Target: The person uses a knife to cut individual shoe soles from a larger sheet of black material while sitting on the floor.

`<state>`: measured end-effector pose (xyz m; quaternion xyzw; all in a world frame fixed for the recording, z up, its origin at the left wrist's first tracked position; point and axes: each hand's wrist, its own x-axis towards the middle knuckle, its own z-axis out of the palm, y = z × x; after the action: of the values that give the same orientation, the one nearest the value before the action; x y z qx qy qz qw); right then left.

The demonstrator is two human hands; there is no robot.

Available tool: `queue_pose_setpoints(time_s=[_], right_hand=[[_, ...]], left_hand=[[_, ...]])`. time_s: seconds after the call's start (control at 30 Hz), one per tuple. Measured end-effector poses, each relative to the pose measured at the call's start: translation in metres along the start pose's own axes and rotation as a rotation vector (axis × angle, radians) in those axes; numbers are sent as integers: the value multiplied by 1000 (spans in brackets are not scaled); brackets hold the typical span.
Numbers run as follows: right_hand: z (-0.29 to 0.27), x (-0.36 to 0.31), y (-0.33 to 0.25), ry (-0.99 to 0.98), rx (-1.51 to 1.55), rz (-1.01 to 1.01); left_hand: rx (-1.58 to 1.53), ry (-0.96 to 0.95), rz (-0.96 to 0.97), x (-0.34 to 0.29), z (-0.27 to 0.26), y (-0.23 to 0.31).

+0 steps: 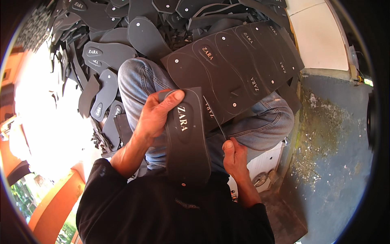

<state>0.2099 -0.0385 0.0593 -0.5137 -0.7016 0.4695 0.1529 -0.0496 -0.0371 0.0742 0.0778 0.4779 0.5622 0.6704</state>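
My left hand [152, 116] grips the upper end of a black foam sole piece [187, 156], its thumb pressed on top. Pale lettering and a drawn sole outline mark this piece, which hangs down in front of my black shirt. In my right hand [236, 156] is a thin knife [218, 122], its narrow blade pointing up and to the left, just right of the sole piece. Across my knees rests a larger black foam sheet [231, 67] with several sole outlines and white dots. The blade crosses in front of the sheet; I cannot tell whether it touches.
Cut black soles [105, 93] and dark foam offcuts are heaped beyond my knees and to the left. A white tiled ledge [319, 38] lies at the far right, beside a stained blue-grey surface [337, 122]. A brown block [282, 215] sits near my right elbow.
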Motion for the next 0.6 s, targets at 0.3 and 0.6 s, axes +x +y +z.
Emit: queue_pose_setpoints(time_s=[0.3,0.6], right_hand=[[-10,5,0,-33,33,4],[-17,58,-37,-181,25,13]], left_hand=[[134,-45,-18,2,10,3],[192,-55,11,1,2,10]])
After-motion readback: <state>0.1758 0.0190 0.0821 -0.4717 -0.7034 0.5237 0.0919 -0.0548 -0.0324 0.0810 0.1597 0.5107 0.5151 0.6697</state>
